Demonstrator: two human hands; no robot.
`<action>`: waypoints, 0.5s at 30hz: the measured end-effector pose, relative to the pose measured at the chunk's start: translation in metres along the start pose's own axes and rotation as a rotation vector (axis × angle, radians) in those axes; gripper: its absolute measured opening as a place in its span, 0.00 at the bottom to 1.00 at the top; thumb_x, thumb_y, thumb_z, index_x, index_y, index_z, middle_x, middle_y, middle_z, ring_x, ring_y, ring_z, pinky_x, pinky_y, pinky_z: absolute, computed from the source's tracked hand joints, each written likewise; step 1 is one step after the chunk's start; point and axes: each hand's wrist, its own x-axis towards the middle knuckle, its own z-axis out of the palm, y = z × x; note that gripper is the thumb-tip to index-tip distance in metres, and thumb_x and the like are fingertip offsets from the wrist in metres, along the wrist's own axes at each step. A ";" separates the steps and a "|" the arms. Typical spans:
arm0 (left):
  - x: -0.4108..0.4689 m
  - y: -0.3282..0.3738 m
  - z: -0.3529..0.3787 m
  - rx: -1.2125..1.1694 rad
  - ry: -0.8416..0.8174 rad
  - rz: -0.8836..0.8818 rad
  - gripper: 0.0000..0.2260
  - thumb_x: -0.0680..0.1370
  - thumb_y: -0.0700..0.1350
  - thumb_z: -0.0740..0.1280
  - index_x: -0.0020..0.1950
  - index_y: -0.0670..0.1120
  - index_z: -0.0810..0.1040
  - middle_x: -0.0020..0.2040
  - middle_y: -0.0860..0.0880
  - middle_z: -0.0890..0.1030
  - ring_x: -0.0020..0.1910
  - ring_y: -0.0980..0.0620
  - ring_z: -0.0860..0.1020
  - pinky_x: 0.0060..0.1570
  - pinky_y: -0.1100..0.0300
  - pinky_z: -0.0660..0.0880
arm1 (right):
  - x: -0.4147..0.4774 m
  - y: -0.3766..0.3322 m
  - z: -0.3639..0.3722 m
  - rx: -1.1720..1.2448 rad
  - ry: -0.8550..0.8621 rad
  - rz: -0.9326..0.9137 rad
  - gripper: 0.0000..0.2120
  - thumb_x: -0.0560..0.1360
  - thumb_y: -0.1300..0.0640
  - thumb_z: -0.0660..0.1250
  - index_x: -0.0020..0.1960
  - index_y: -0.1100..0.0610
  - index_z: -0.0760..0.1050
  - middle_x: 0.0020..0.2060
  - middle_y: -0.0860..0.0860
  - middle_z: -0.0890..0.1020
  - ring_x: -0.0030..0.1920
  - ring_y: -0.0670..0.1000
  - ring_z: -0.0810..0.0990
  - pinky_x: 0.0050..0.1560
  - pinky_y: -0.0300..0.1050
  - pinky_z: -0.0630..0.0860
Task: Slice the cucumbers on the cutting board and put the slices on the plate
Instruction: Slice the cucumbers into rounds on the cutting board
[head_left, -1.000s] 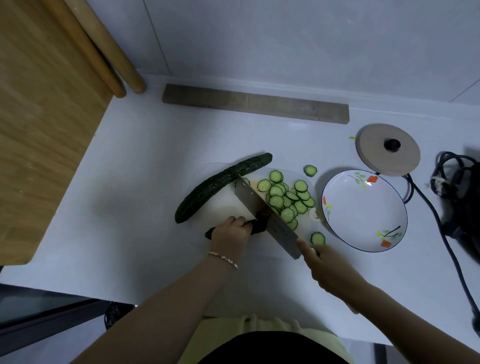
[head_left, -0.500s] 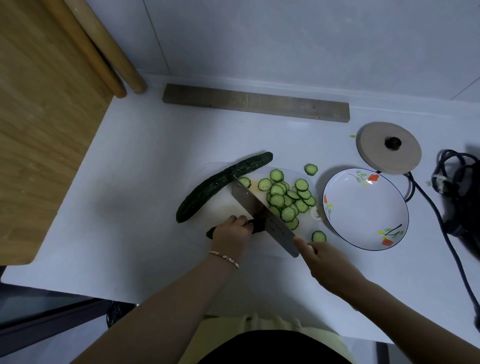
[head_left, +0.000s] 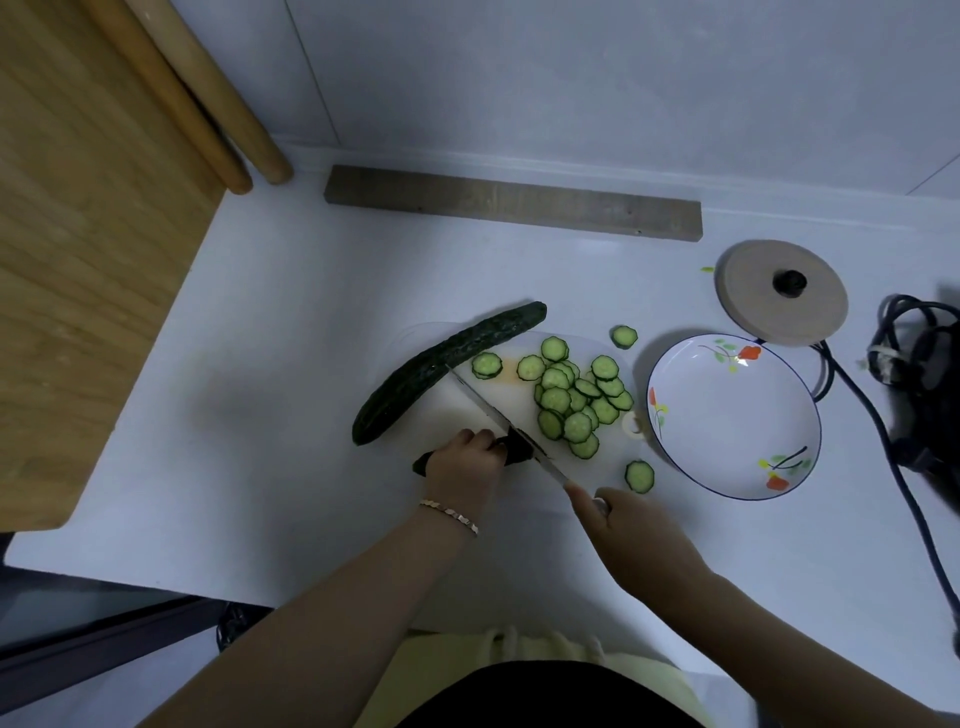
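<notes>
Cucumber stub (head_left: 517, 449) is lying across the near edge of the cutting board (head_left: 467, 410), its long axis running left to right. The left hand (head_left: 462, 462) is gripping it from above with curled fingers, and a short dark end is projecting on each side of that grip. The cut end is lying just right of the grip. The knife (head_left: 498, 415) is standing on edge against it, the blade crossing the stub's axis and running away from the grip toward the whole cucumber (head_left: 447, 364). The right hand (head_left: 623, 525) is wrapping closed around the knife handle, right of the left-hand grip and nearer the body. Slices (head_left: 576, 400) are lying heaped right of the blade, on the side away from the grip. The plate (head_left: 732, 415) is sitting farther right, holding none.

Judgement: the next cut is calling for the left hand to back off leftward along the axis, since little stub is showing ahead of the fingers.
</notes>
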 end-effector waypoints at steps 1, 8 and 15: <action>-0.001 0.001 0.002 -0.014 0.022 -0.009 0.08 0.61 0.39 0.64 0.26 0.48 0.80 0.26 0.52 0.76 0.24 0.52 0.74 0.19 0.70 0.61 | 0.005 0.002 0.003 0.000 -0.004 0.008 0.26 0.79 0.40 0.52 0.30 0.56 0.60 0.25 0.51 0.65 0.27 0.49 0.64 0.30 0.43 0.61; -0.001 0.003 -0.003 -0.046 -0.008 -0.019 0.10 0.53 0.35 0.75 0.28 0.47 0.80 0.27 0.51 0.76 0.25 0.51 0.75 0.18 0.68 0.63 | 0.026 0.015 0.014 0.208 -0.061 0.064 0.24 0.79 0.42 0.53 0.30 0.56 0.61 0.24 0.51 0.64 0.25 0.49 0.65 0.30 0.43 0.62; -0.005 -0.005 0.000 -0.062 0.120 0.029 0.14 0.68 0.43 0.58 0.36 0.47 0.84 0.35 0.50 0.81 0.29 0.51 0.79 0.27 0.64 0.72 | 0.024 0.024 -0.007 0.613 -0.201 0.244 0.25 0.78 0.39 0.53 0.31 0.55 0.60 0.21 0.48 0.61 0.20 0.46 0.58 0.23 0.35 0.58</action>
